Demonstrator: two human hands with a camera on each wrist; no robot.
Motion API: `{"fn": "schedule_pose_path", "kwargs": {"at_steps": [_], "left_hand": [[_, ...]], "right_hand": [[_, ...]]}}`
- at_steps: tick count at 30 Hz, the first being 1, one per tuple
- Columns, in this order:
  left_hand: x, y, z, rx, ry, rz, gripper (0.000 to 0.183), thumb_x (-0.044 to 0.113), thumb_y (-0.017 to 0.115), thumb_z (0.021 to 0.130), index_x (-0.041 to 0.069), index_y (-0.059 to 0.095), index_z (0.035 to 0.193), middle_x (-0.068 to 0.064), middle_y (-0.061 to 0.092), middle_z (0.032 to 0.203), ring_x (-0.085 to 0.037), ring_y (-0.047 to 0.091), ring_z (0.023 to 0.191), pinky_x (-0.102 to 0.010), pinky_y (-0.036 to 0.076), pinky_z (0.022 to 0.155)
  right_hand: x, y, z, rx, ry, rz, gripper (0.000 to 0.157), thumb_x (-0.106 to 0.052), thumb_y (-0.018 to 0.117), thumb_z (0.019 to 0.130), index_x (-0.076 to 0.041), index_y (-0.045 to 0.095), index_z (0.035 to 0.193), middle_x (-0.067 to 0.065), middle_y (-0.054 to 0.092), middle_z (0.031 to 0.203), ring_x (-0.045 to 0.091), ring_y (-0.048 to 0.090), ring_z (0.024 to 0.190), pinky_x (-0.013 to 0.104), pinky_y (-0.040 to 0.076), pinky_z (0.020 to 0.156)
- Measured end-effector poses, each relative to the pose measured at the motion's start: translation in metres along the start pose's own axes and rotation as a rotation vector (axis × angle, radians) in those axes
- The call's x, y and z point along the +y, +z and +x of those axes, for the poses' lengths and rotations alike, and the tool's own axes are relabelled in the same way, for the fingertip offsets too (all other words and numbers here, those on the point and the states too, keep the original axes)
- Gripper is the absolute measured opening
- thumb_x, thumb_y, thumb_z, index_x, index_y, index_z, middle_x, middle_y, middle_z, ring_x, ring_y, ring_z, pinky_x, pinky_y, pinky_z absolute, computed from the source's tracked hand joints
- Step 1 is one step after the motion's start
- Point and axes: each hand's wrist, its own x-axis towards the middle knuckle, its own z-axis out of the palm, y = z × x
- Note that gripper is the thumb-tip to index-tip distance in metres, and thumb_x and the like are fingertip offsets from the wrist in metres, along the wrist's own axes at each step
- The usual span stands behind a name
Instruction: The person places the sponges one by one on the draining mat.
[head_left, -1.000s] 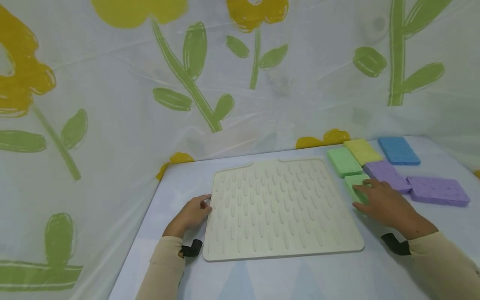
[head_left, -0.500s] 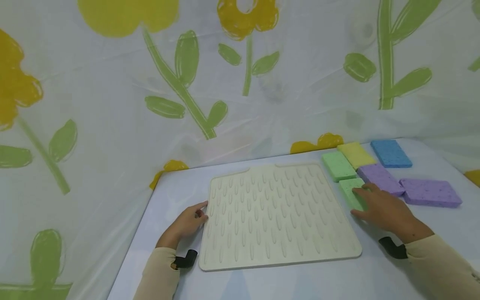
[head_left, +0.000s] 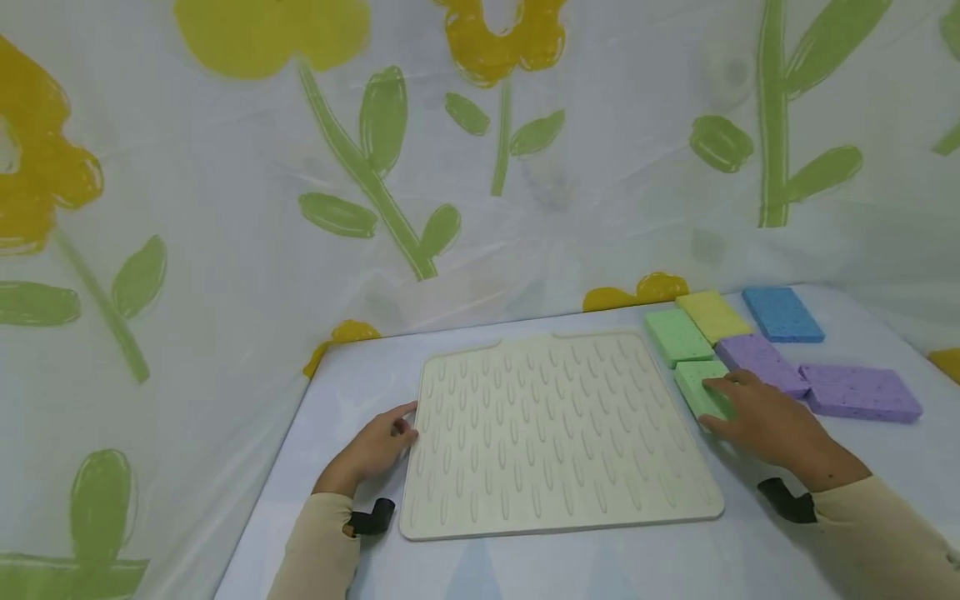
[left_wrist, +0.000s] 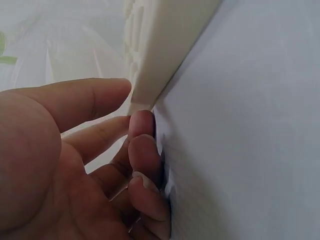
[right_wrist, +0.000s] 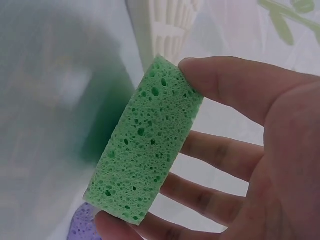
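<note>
A cream ridged mat (head_left: 555, 433) lies flat in the middle of the table. My left hand (head_left: 375, 446) rests at its left edge, the thumb and forefinger tips touching that edge. In the left wrist view, the other fingers (left_wrist: 145, 157) bend loosely against the white tabletop. Right of the mat, my right hand (head_left: 772, 425) holds a light green sponge (head_left: 697, 387). The right wrist view has the thumb at one end of this porous green sponge (right_wrist: 145, 140) and the fingers along its far side and other end. A second green sponge (head_left: 677, 336) lies just behind it.
Behind and right of the held sponge lie a yellow sponge (head_left: 712, 317), a blue sponge (head_left: 783, 315), a purple sponge (head_left: 761, 362) and another purple sponge (head_left: 862, 392). A flower-printed sheet (head_left: 570, 225) hangs along the table's back edge.
My hands keep nearly the same places on the mat and the green sponge. The head view has shifted slightly.
</note>
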Motion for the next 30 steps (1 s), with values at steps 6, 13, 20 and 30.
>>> {"fn": "schedule_pose_path", "kwargs": {"at_steps": [6, 13, 20, 30], "left_hand": [[0.002, 0.000, 0.007, -0.010, -0.015, 0.007, 0.056, 0.017, 0.063, 0.097, 0.013, 0.045, 0.151, -0.005, 0.060, 0.107, -0.017, 0.052, 0.087, -0.031, 0.043, 0.075], [0.002, 0.000, 0.009, -0.017, -0.010, 0.038, 0.056, 0.016, 0.060, 0.098, 0.012, 0.044, 0.152, -0.005, 0.059, 0.103, -0.018, 0.052, 0.087, -0.030, 0.041, 0.073], [0.004, -0.001, 0.006, -0.025, -0.029, 0.060, 0.056, 0.016, 0.059, 0.099, 0.014, 0.043, 0.152, -0.006, 0.059, 0.104, -0.019, 0.052, 0.091, -0.032, 0.042, 0.075], [0.006, 0.001, 0.007, -0.022, -0.025, 0.053, 0.057, 0.017, 0.058, 0.100, 0.016, 0.041, 0.154, -0.006, 0.056, 0.104, -0.019, 0.052, 0.092, -0.033, 0.041, 0.077]], "right_hand": [[-0.002, -0.002, -0.001, 0.017, -0.018, -0.007, 0.062, -0.036, 0.071, 0.090, 0.004, 0.057, 0.135, 0.039, 0.049, 0.133, 0.049, 0.064, 0.100, 0.051, 0.055, 0.066], [-0.011, -0.005, -0.001, 0.009, -0.023, 0.033, 0.062, -0.036, 0.070, 0.091, 0.002, 0.055, 0.138, 0.036, 0.049, 0.134, 0.044, 0.065, 0.097, 0.042, 0.053, 0.061], [-0.022, -0.008, 0.000, 0.057, -0.045, 0.052, 0.059, -0.035, 0.070, 0.092, 0.001, 0.057, 0.137, 0.035, 0.051, 0.133, 0.046, 0.063, 0.102, 0.049, 0.054, 0.067], [-0.040, -0.004, 0.017, 0.107, -0.076, 0.034, 0.054, -0.033, 0.069, 0.092, -0.001, 0.060, 0.135, 0.031, 0.055, 0.131, 0.043, 0.064, 0.104, 0.055, 0.054, 0.079]]}}
